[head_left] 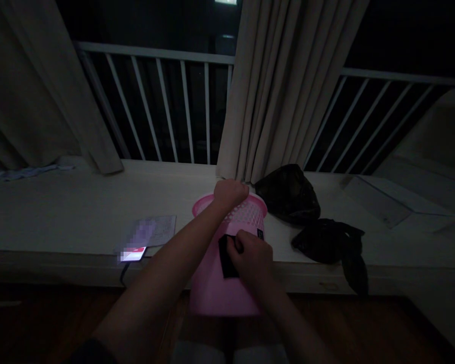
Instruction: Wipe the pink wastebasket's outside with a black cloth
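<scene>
A pink plastic wastebasket [227, 296] with a lattice upper wall stands in front of me, tilted at the ledge's edge. My left hand [230, 193] reaches across its mouth, with its fingers closed at the far rim. On the near outer side of the basket, my right hand [253, 255] is closed on a black cloth [227, 260], which lies flat against the smooth pink wall. A small dark label [260, 234] shows on the basket just above the right hand. The fingertips of both hands are partly hidden.
Two black plastic bags [288, 194] lie on the white ledge [79, 212] to the right. A lit phone [133, 254] and a paper sheet [163, 230] are at left. A pale box [402, 205] stands far right. Curtains [276, 86] and a white railing [155, 53] are behind.
</scene>
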The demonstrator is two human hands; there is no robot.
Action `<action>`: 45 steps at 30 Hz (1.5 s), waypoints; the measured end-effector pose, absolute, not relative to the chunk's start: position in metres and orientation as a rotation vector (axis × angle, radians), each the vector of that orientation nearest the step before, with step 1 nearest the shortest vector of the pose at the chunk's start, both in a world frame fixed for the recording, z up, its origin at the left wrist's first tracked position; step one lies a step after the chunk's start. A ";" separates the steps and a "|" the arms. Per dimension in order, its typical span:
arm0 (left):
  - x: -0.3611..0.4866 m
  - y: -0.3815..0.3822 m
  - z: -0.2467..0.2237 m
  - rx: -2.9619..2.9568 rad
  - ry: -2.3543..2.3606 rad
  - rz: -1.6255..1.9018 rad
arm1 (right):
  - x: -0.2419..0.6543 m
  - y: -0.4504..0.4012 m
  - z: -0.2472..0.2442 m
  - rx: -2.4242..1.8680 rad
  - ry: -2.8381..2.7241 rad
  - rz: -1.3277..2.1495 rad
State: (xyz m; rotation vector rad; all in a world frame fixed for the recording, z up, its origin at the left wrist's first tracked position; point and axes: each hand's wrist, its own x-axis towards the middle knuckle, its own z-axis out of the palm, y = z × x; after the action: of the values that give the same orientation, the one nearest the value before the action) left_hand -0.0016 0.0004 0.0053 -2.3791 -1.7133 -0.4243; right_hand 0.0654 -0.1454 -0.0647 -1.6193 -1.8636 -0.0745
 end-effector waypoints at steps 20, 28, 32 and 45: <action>-0.001 0.000 0.002 -2.318 -1.787 -0.526 | 0.077 -0.184 -0.066 -1.197 -2.079 -0.058; 0.004 -0.001 0.004 -2.363 -1.774 -0.520 | 0.086 -0.153 -0.051 -1.495 -2.010 -0.118; 0.004 0.000 0.002 -2.331 -1.781 -0.555 | 0.089 -0.143 -0.047 -1.596 -1.993 -0.144; 0.002 0.000 0.003 -2.300 -1.810 -0.544 | 0.081 -0.147 -0.047 -1.558 -2.029 -0.040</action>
State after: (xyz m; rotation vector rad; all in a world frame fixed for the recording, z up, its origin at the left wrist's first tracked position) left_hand 0.0021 -0.0002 0.0027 -2.2999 -1.8103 -0.5437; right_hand 0.0809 -0.1468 -0.0465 -1.5581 -2.0293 -0.0398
